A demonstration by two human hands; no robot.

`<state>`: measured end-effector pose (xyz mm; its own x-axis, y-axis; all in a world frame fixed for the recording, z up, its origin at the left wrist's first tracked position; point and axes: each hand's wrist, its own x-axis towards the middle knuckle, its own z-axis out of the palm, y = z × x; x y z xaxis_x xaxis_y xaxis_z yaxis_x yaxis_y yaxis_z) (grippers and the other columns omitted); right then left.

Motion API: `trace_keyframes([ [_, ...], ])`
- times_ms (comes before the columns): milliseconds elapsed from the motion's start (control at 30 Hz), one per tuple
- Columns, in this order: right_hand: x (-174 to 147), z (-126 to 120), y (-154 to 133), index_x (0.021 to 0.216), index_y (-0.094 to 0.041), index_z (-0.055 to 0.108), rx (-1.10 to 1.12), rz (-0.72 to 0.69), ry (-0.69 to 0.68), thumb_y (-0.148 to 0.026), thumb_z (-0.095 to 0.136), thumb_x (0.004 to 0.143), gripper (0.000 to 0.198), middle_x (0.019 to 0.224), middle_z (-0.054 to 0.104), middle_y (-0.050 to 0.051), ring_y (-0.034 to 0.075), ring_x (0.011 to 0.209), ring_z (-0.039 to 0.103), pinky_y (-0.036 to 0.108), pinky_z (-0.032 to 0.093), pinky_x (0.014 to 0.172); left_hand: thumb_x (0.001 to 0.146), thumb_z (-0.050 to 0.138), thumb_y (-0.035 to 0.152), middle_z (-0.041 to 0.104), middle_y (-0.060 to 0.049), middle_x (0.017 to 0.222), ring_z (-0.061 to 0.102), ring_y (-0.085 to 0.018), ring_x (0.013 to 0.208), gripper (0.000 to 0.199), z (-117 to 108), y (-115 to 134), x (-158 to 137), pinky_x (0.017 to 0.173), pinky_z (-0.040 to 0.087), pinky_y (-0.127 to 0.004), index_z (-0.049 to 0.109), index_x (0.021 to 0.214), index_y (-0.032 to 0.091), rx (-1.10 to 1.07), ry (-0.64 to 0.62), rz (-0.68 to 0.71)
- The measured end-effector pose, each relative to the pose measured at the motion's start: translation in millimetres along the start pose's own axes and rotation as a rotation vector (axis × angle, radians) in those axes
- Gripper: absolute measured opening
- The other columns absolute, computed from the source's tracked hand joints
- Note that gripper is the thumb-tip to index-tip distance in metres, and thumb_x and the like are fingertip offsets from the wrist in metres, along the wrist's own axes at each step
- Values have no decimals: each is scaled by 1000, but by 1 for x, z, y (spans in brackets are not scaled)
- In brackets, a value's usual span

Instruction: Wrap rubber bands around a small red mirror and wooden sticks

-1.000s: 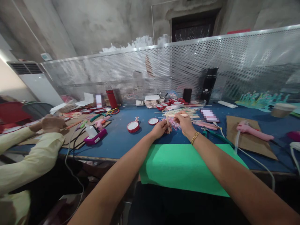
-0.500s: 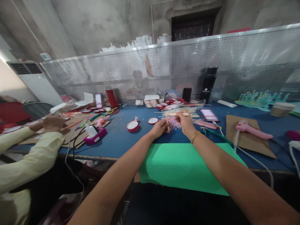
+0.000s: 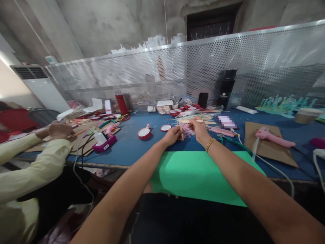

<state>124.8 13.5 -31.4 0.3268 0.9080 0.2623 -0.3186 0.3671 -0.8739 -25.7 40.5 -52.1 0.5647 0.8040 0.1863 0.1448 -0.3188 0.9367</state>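
Note:
My left hand (image 3: 174,135) is closed around a flat pale wooden stick (image 3: 181,128) that points up over the blue table. My right hand (image 3: 198,130) pinches a pale, slim rod-shaped tool (image 3: 186,121), whose left end is by the top of the stick. Whether the two touch, I cannot tell. Just beneath and between the hands lies a pile of small pink and purple pieces (image 3: 189,130). Behind them several pale wooden sticks (image 3: 207,118) are spread out. A bright green sheet (image 3: 200,176) lies under my forearms at the table's front edge.
Round red-rimmed lids (image 3: 144,133) stand left of my hands. To the right are pliers (image 3: 235,144), a phone (image 3: 226,122) and a pink glue gun (image 3: 274,137) on cardboard (image 3: 254,132). A black bottle (image 3: 226,88) stands behind. A co-worker's hands (image 3: 59,130) are at far left.
The view has shifted slightly. My right hand has tilted a little, and the rod's left end now shows by the top of the stick. My left hand keeps its hold.

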Motion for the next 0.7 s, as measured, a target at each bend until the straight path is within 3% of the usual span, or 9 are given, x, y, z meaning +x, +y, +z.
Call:
trace_keyframes([
  [233, 2, -3, 0, 60, -21, 51, 30, 7, 48, -28, 64, 58, 15, 47, 57, -5, 8, 45, 48, 20, 37, 46, 84, 57, 42, 63, -1, 68, 54, -11, 54, 28, 2, 1, -1, 55, 43, -25, 52, 81, 15, 12, 17, 0],
  [400, -1, 0, 0, 62, -21, 51, 25, 10, -39, -29, 66, 59, 18, 48, 58, -5, 8, 45, 49, 20, 38, 47, 82, 59, 44, 63, 0, 68, 54, -10, 53, 29, 1, 2, -1, 54, 42, -24, 52, 82, 16, -3, 6, 3],
  [600, 1, -1, 0, 60, -21, 50, 35, 7, 66, -28, 65, 58, 17, 46, 56, -6, 8, 44, 47, 19, 36, 44, 82, 58, 44, 63, 0, 67, 54, -9, 53, 29, 0, 1, -1, 53, 41, -23, 52, 80, 16, -2, 5, -12],
  [700, -1, 0, 0, 59, -21, 50, 43, 17, 15, -29, 66, 59, 18, 47, 56, -5, 8, 44, 48, 20, 37, 45, 83, 58, 43, 63, 0, 68, 54, -10, 53, 28, 0, 2, -1, 54, 41, -24, 51, 81, 16, 4, 7, -14],
])
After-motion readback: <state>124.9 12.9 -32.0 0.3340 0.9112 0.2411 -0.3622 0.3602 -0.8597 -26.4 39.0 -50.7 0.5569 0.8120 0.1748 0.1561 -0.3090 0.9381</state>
